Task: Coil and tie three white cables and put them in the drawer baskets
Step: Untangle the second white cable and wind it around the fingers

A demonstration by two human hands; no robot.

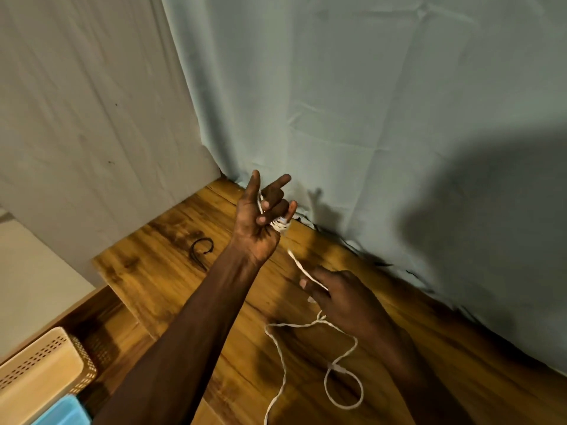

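My left hand [260, 219] is raised above the wooden table [171, 271], thumb and index finger spread, with turns of a white cable [280, 360] wound round it; its middle fingers curl over the wraps. From there the cable runs down to my right hand [334, 294], which pinches the strand between its fingers. The cable's slack lies on the table in loose loops near the front, with a small inline piece on one loop. A beige perforated basket [46, 372] sits at the lower left in an open drawer.
A black tie [201, 248] lies curled on the table left of my left arm. A blue basket [61, 414] shows beside the beige one at the bottom left. Pale cloth [368, 118] hangs behind the table, dark cords along its base.
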